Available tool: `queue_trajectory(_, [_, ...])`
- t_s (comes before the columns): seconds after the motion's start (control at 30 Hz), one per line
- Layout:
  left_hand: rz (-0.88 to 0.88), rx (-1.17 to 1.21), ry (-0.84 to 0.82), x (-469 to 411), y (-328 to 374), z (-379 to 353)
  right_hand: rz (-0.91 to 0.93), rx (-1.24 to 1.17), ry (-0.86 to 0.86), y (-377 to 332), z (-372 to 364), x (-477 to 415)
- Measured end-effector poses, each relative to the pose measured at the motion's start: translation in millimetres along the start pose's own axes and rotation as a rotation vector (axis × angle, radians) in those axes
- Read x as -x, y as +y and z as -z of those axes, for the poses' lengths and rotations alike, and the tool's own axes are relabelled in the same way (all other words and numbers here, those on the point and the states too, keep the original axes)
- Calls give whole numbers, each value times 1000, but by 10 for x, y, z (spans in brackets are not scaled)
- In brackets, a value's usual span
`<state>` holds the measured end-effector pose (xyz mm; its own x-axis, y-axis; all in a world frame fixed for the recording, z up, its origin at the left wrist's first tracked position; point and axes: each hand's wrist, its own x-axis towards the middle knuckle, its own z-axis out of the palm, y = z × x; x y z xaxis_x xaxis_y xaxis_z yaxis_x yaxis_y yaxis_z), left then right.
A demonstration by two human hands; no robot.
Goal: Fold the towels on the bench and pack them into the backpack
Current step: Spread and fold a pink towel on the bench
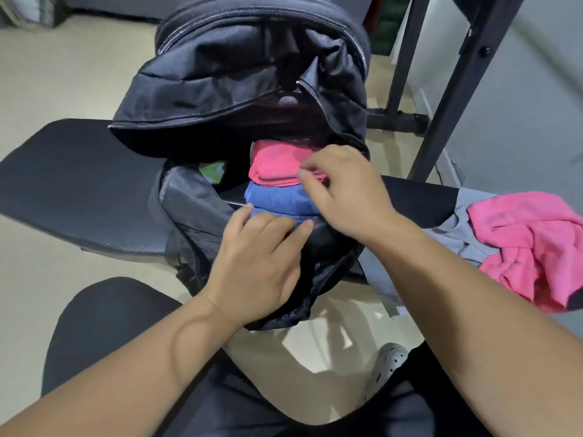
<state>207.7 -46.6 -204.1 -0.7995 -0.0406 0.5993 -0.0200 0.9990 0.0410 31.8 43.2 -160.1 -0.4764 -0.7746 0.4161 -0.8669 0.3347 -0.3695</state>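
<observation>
Black tabletop (79,190), backpack (239,74) open on it. Red towel (274,165) against blue towel (277,200) in mouth. My left hand (255,266): fingers near straight, resting on rim. Right hand (350,190): fingers curled at red edge, grip unclear. I'd push stack deeper, folds square. Pink towel (530,241), grey towel (454,228) unfolded, right.

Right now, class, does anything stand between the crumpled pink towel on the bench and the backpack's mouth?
Yes. The right hand and its forearm lie across the path from the pink towel to the backpack, and the left hand rests at the mouth, where a folded red towel and blue towel sit.
</observation>
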Motion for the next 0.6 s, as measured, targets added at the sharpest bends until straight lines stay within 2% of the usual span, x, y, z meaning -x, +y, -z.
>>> queue_trajectory(0.07, [23, -44, -40, -48, 118, -34, -74, -51, 254, 180, 36, 168])
queue_trajectory(0.13, [35, -88, -70, -88, 199, -65, -244, -141, 339, 344, 18, 261])
queue_trajectory(0.17, [35, -115, -91, -93, 226, -87, -350, -229, 288, 400, -2, 283])
queue_trajectory(0.23, [31, -185, -139, -74, 254, -132, -533, -475, 77, 445, -67, 269])
queue_trajectory(0.3, [10, -249, -160, -19, 247, -174, -596, -704, -66, 448, -137, 209])
queue_trajectory(0.47, [17, -318, -102, 93, 73, -205, -581, -914, -138, 329, -328, 41])
queue_trajectory(0.6, [105, -292, -83, 137, -196, -125, -561, -929, -150, 130, -521, -130])
